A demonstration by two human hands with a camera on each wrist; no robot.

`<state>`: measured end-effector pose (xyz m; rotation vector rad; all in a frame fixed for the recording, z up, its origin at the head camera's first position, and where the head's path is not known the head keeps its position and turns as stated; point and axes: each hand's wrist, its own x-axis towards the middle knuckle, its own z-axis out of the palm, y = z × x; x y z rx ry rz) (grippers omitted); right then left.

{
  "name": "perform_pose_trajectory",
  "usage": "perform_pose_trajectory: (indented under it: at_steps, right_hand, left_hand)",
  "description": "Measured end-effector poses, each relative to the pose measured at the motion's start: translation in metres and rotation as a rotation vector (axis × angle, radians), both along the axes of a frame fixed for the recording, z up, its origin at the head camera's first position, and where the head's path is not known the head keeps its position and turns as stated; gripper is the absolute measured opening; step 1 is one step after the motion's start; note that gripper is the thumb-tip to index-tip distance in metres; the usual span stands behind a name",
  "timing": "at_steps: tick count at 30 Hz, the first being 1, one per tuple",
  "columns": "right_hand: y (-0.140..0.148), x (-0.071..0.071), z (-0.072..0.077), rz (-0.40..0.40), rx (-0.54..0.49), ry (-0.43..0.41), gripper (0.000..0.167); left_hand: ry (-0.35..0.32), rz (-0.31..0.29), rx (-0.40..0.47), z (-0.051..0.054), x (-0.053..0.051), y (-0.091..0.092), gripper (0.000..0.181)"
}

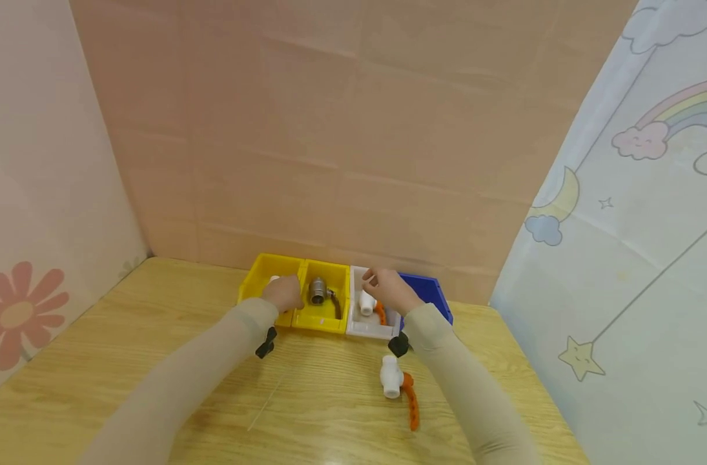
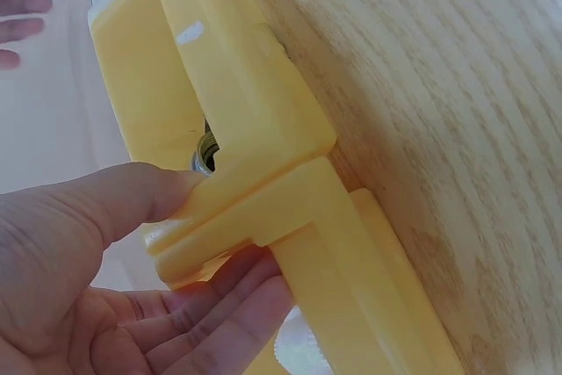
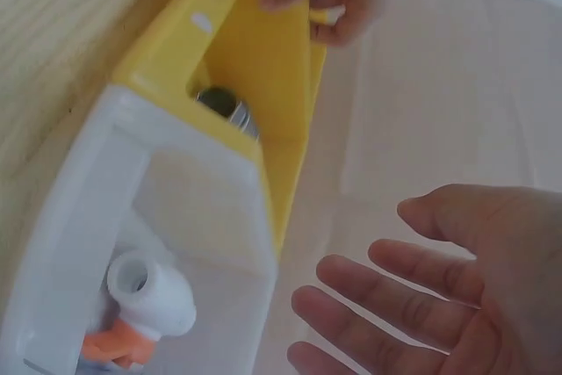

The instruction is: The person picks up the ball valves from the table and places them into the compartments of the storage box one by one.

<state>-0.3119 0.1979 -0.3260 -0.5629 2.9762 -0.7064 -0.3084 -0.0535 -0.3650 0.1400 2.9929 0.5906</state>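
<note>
My left hand (image 2: pixel 132 261) pinches the adjoining walls of two yellow bins, thumb over one side and fingers inside the left yellow bin (image 1: pixel 254 274). A white piece (image 2: pixel 300 344) shows partly in that bin, near the fingertips. In the right yellow bin (image 1: pixel 344 284) lies a metal ball valve (image 1: pixel 317 292) with a dark lever. My right hand (image 3: pixel 439 305) is held over the white bin (image 1: pixel 372 332), its fingers apart and nothing in them. Inside the white bin sits a white plastic ball valve (image 3: pixel 156 298) with an orange handle.
A blue bin (image 1: pixel 429 290) stands at the right end of the row, partly behind the right forearm. Another white ball valve (image 1: pixel 390 378) with an orange handle lies on the wooden table (image 1: pixel 318 413) in front. Fabric walls (image 1: pixel 353 161) enclose the back and sides.
</note>
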Motion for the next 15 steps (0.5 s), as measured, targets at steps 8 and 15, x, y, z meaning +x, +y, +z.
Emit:
perform_pose_trajectory:
  at_steps: [8, 15]
  right_hand:
    - [0.004, 0.038, 0.004, 0.086, -0.005, 0.023, 0.022]
    - [0.010, 0.064, -0.009, 0.165, 0.011, 0.071, 0.014]
  left_hand:
    - [0.004, -0.004, -0.006, -0.005, -0.005, 0.002, 0.025]
    - [-0.004, 0.007, -0.016, -0.003, -0.003, 0.002, 0.035]
